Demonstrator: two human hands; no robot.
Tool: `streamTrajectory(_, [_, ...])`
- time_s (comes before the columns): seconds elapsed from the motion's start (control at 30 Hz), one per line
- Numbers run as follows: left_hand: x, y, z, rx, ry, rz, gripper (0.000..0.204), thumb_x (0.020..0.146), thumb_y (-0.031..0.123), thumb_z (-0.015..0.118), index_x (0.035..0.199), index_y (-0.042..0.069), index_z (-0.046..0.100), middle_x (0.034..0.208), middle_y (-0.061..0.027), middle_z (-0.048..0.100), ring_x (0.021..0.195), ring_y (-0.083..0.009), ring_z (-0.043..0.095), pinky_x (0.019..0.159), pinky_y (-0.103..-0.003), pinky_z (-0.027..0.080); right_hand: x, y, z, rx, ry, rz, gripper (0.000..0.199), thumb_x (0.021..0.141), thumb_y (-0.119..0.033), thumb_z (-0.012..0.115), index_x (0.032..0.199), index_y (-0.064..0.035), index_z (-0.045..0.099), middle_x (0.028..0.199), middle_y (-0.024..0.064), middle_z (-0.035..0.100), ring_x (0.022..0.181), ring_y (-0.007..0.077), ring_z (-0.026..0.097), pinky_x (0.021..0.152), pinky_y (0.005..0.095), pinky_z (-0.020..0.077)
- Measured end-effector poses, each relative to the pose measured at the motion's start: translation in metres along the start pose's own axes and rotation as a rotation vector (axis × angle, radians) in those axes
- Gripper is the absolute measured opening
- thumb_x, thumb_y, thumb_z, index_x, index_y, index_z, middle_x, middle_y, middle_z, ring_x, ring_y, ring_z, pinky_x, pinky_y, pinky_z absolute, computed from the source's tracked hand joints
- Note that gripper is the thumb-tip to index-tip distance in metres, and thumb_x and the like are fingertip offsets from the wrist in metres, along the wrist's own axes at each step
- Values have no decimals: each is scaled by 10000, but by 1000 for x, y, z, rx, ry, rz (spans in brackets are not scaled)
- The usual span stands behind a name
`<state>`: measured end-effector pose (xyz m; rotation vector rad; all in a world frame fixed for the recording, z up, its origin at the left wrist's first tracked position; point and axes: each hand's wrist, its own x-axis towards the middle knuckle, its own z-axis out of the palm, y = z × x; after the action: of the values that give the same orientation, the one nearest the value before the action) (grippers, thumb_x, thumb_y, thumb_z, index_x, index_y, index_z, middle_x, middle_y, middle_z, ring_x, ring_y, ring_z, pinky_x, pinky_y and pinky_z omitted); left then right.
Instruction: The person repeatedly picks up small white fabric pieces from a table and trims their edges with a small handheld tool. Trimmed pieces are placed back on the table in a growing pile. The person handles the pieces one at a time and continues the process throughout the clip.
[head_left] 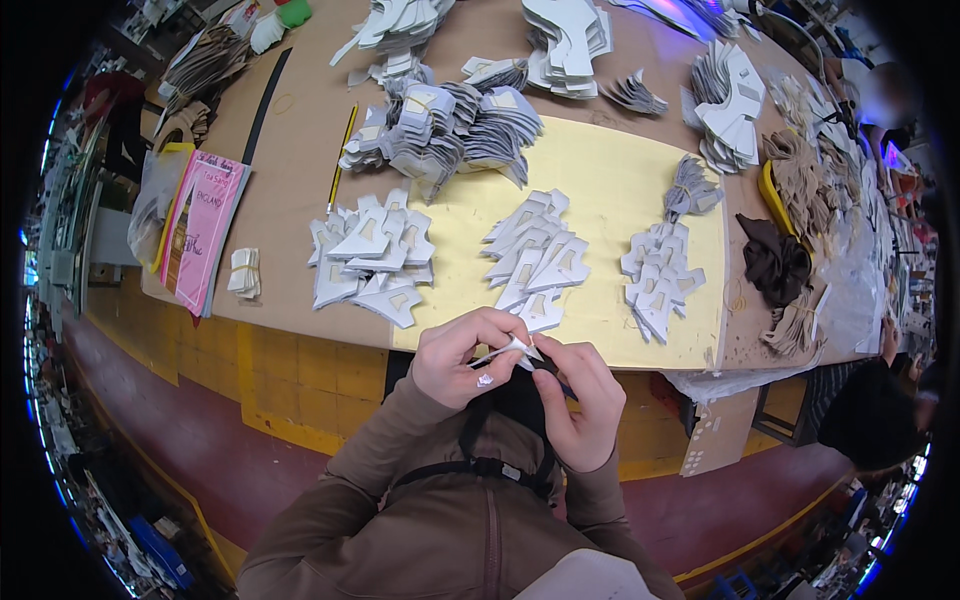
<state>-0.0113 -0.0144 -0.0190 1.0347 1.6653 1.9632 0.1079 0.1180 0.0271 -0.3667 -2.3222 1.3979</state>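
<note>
Close to the table's near edge, my left hand (462,358) pinches a small white cut piece (492,354) that looks folded. My right hand (582,398) meets it there, thumb and forefinger closed on the same piece; its far side is hidden by my fingers. Just beyond my hands lies a loose pile of white cut pieces (540,250) on a yellow sheet (600,170). Similar piles stand on either side, a left pile (370,250) and a smaller right pile (662,272). A tied grey bundle (690,188) touches the right pile's far end.
Stacks of grey and white pieces (440,125) fill the far middle. A yellow pencil (343,155), a pink notebook (205,230) and a banded packet (244,272) lie left. Dark brown cloth (773,258) and tan bundles (800,185) lie right. Another person (870,410) is at the right.
</note>
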Motion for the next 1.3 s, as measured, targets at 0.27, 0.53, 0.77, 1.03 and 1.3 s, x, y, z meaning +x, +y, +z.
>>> streamTrajectory(0.27, [1, 4, 3, 94, 49, 44, 129, 846, -2, 707, 900, -12, 589, 957, -132, 681, 786, -166, 656, 679, -273, 525, -3, -2, 5, 13, 45, 40, 348, 843, 53, 668, 1188, 11, 650, 917, 142, 646, 759, 233, 641, 668, 295, 511])
streamTrajectory(0.53, [2, 8, 6, 101, 75, 48, 134, 836, -20, 709, 896, -13, 589, 951, -136, 683, 800, -179, 667, 700, -284, 537, -6, -1, 13, 20, 102, 29, 348, 847, 54, 673, 1191, 8, 650, 903, 141, 638, 742, 221, 628, 652, 292, 502])
streamTrajectory(0.77, [5, 12, 3, 143, 70, 74, 141, 829, -30, 712, 882, -9, 583, 946, -140, 684, 800, -189, 673, 704, -290, 542, -7, -2, 11, 30, 130, 60, 362, 841, 56, 682, 1198, 5, 649, 889, 134, 637, 732, 211, 622, 642, 294, 502])
streamTrajectory(1.03, [4, 12, 3, 174, 70, 85, 158, 823, -40, 712, 896, -11, 575, 951, -148, 683, 797, -193, 673, 692, -287, 546, -3, -1, 11, 48, 99, -27, 357, 829, 70, 692, 1179, 1, 669, 862, 112, 630, 691, 181, 605, 606, 269, 489])
streamTrajectory(1.3, [4, 9, 4, 221, 80, 135, 177, 812, -50, 712, 914, -11, 573, 975, -158, 681, 781, -196, 669, 685, -287, 547, -3, 1, 15, 36, 127, -39, 346, 817, 74, 708, 1147, -31, 711, 856, 79, 595, 669, 146, 567, 588, 245, 464])
